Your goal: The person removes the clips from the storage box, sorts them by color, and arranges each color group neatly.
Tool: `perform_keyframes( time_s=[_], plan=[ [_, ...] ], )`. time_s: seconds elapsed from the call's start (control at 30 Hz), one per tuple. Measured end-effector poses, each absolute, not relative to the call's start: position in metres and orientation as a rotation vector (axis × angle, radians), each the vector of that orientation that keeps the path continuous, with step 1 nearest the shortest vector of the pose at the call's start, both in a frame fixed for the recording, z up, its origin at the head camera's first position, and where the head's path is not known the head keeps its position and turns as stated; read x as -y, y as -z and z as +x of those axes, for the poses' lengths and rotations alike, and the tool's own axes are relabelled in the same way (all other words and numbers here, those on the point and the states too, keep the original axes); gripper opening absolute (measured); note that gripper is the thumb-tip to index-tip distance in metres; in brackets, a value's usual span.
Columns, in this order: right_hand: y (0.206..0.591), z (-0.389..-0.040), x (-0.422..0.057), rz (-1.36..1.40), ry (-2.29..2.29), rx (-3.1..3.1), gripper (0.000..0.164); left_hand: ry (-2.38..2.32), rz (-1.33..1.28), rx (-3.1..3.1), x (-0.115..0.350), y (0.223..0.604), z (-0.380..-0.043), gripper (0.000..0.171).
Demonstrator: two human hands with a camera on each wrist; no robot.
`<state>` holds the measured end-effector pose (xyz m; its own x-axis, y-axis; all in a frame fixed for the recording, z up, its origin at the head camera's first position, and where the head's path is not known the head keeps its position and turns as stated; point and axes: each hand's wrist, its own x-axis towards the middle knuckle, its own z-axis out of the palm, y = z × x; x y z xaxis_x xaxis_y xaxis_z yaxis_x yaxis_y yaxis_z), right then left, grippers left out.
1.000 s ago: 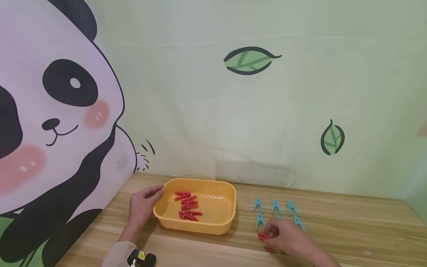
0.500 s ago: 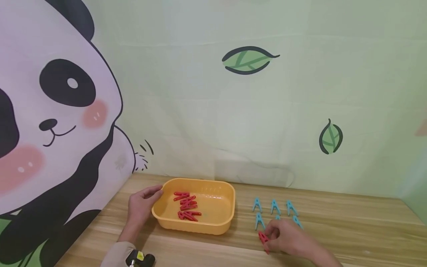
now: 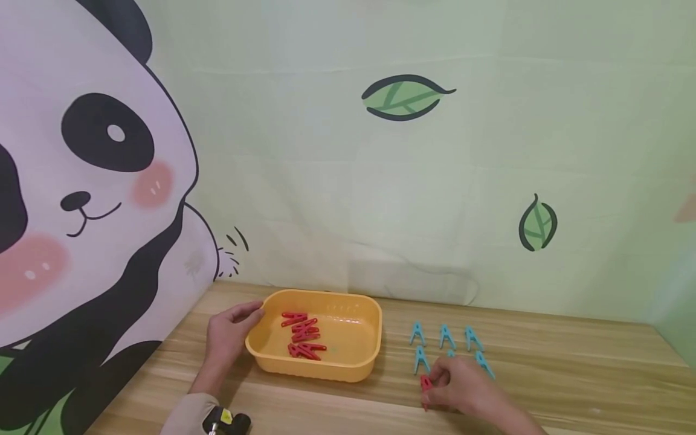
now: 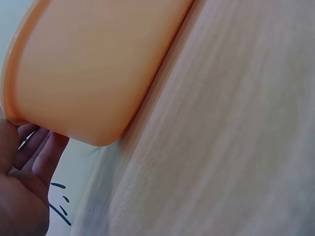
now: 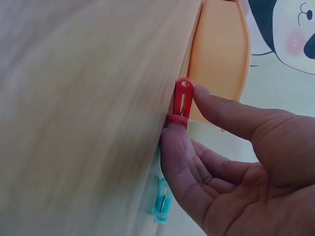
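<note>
My right hand point(image 3: 462, 383) pinches a red clothespin point(image 3: 426, 383) between thumb and index finger, low over the wooden table. In the right wrist view the clothespin point(image 5: 183, 98) shows its rounded, holed end close to the wood. Just beyond that hand stand blue clothespins point(image 3: 421, 360) in two rows, one partly hidden by the fingers. At the left end of a yellow plastic basin point(image 3: 312, 370), my left hand point(image 3: 225, 332) touches the rim and outer wall with fairly straight fingers point(image 4: 49, 155). Several red clothespins point(image 3: 306, 333) lie in a loose heap inside the basin's left half.
The wooden table point(image 3: 587, 368) runs back to a pale green cloth backdrop point(image 3: 304, 151) with printed leaves. A large panda print point(image 3: 109, 211) covers the left side. A black device point(image 3: 227, 421) is strapped at the left wrist, over a light sleeve point(image 3: 187, 414).
The red clothespin in my right hand has turned from a slant to nearly straight, its upper end staying just below the blue row. My left hand and the basin keep their places.
</note>
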<state>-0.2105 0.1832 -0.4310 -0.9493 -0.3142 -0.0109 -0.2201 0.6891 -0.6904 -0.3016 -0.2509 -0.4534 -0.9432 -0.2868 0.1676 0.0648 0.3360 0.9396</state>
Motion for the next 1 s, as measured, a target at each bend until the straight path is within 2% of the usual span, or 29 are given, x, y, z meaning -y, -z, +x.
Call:
perform_keyframes(
  time_s=[0.6, 0.83, 1.0],
  plan=[
    [0.425, -0.211, -0.177, -0.359, 1.135, -2.786, 0.022, 1.635, 0.195, 2.307, 0.253, 0.453, -0.302, 0.033],
    [0.406, -0.214, -0.173, -0.499, 1.244, -2.79, 0.02, 1.636, 0.197, 2.31, 0.253, 0.454, -0.304, 0.033],
    [0.392, -0.217, -0.154, -0.624, 1.339, -2.774, 0.02, 1.638, 0.194, 2.304, 0.252, 0.454, -0.302, 0.032]
  ],
)
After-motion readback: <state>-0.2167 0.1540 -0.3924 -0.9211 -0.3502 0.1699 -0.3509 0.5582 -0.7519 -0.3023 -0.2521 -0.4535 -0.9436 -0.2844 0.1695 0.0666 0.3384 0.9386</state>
